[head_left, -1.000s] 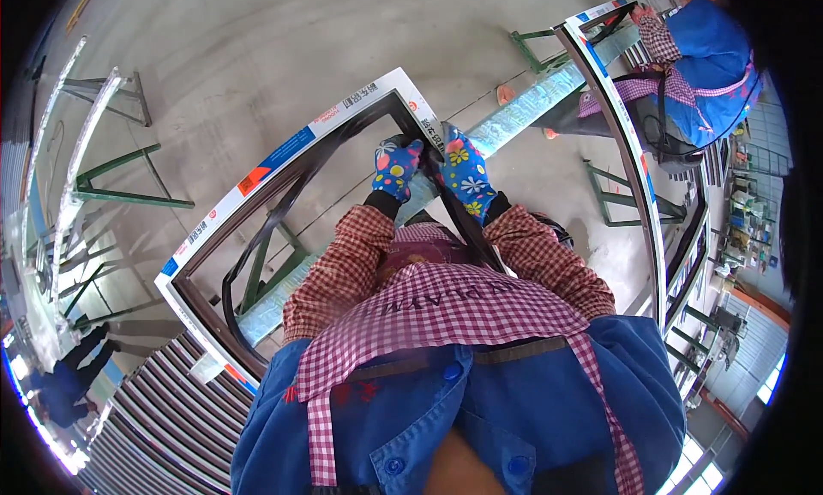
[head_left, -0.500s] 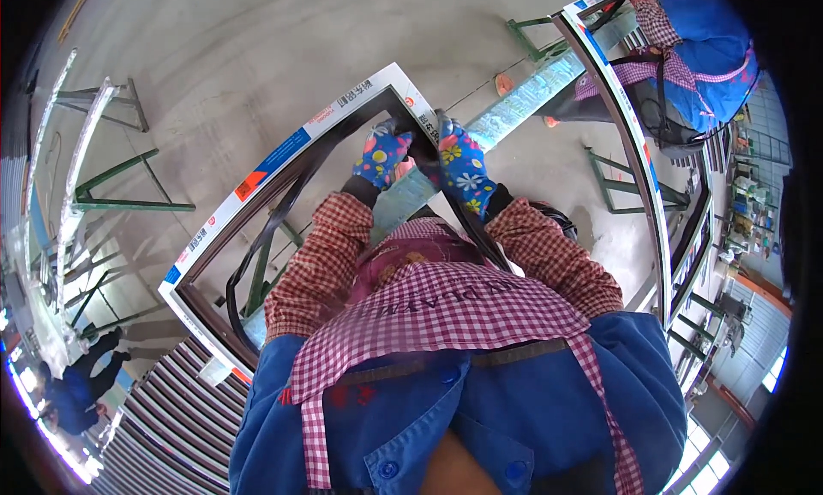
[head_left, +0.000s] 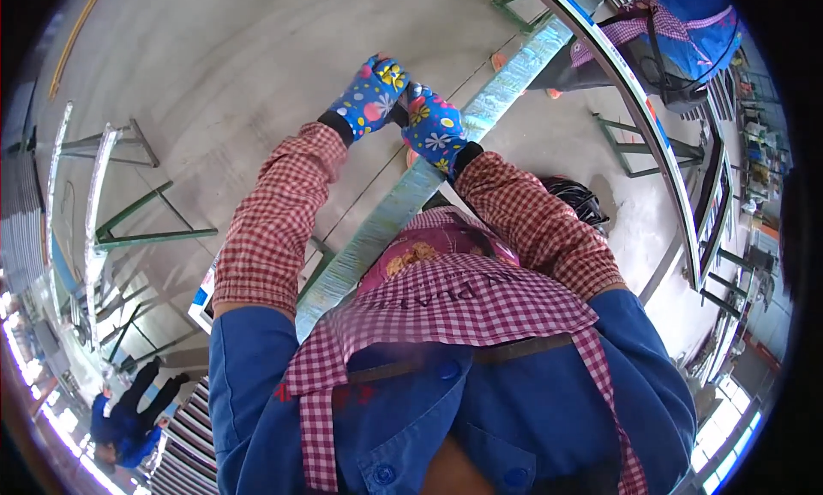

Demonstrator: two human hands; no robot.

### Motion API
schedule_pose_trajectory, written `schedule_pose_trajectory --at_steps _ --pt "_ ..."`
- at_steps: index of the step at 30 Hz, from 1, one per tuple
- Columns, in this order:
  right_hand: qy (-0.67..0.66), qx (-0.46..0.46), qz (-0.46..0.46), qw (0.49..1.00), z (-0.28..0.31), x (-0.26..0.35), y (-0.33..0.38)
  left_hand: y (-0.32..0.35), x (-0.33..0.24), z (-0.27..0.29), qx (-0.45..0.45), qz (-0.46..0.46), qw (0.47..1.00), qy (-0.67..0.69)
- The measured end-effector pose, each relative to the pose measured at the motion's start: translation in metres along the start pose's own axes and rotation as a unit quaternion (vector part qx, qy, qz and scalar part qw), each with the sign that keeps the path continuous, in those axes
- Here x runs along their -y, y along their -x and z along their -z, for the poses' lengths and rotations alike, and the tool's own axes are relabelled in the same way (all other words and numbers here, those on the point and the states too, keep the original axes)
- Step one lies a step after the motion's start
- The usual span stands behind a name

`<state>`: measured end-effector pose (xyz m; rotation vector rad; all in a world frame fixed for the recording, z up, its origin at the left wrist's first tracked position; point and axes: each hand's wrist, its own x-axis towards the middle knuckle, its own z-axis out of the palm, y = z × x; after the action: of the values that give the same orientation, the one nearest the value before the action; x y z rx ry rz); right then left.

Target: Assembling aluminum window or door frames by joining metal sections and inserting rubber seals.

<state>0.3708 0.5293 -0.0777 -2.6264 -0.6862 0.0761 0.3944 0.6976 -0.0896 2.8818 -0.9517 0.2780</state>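
Both my hands wear blue gloves with a flower print. My left hand point(head_left: 370, 98) is closed in a fist ahead of my body. Close against it on the right, my right hand point(head_left: 434, 131) is closed too. A small dark piece shows between them, but what they grip is hidden by the gloves. A white and blue corner of a frame point(head_left: 204, 296) shows beside my left sleeve; most of it is hidden behind my arm. Under the hands runs a long beam wrapped in pale blue-green film point(head_left: 411, 186).
At upper right a person in blue point(head_left: 690, 32) stands by another curved white frame point(head_left: 630, 88). A black coiled bundle point(head_left: 576, 199) lies right of my right sleeve. Green trestles point(head_left: 154, 216) and long silvery profiles point(head_left: 96, 212) stand left. Another person point(head_left: 129, 418) is at lower left.
Both hands have moved forward and left, and now sit close together. The frame, earlier spread plainly around them, is now mostly out of sight, with one corner by my left sleeve.
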Motion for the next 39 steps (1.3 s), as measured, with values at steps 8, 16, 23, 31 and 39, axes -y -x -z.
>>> schedule_pose_trajectory --at_steps 8,16,23,31,39 --pt "-0.094 0.013 -0.023 0.995 0.001 -0.011 -0.001 -0.013 0.015 0.001 0.038 -0.037 0.996 0.074" --pt "-0.076 -0.002 -0.067 0.995 0.003 -0.015 0.015 -0.013 0.017 0.005 0.075 -0.046 0.994 0.058" --pt "-0.093 0.003 -0.051 0.994 0.002 -0.016 0.018 0.004 0.005 0.009 -0.028 -0.006 0.99 0.136" --pt "-0.074 -0.005 -0.051 0.996 0.004 -0.016 0.016 0.052 -0.101 -0.049 -0.07 0.429 0.487 0.758" --pt "-0.062 -0.004 -0.044 0.997 0.005 -0.013 0.015 0.042 -0.1 -0.046 -0.155 0.428 0.469 0.757"
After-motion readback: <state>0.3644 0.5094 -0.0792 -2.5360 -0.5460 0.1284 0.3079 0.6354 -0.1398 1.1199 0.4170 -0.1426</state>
